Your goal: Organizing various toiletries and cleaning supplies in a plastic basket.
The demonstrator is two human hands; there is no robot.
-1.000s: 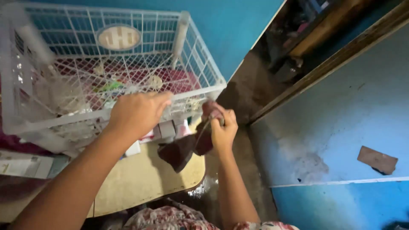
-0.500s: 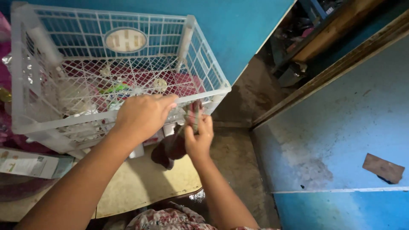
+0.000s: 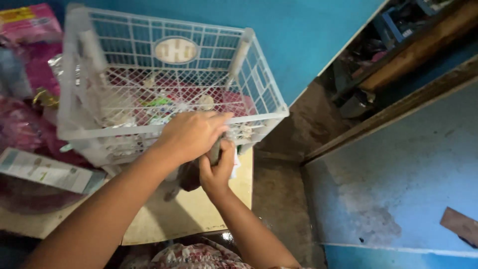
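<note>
My left hand [image 3: 191, 134] lies against the near wall of a white plastic lattice basket [image 3: 79, 132], fingers curled over a dark brownish-maroon cloth [image 3: 189, 177]. My right hand [image 3: 217, 169] is right below it, closed on the same cloth, whose lower part hangs in front of the basket. The basket stands on a pale yellow tabletop [image 3: 164, 219] and holds several small packets and a red item. Most of the cloth is hidden by my hands.
A pink bag [image 3: 35, 30] and shiny wrapped things sit left of the basket. A flat printed box [image 3: 47, 172] lies on the table's left. A teal wall rises behind. To the right are a dirty floor gap, a blue painted panel [image 3: 398, 174] and cluttered wooden shelves [image 3: 398, 45].
My right hand has moved left with the cloth, from beside the basket's corner to under my left hand. The cloth is now bunched between both hands.
</note>
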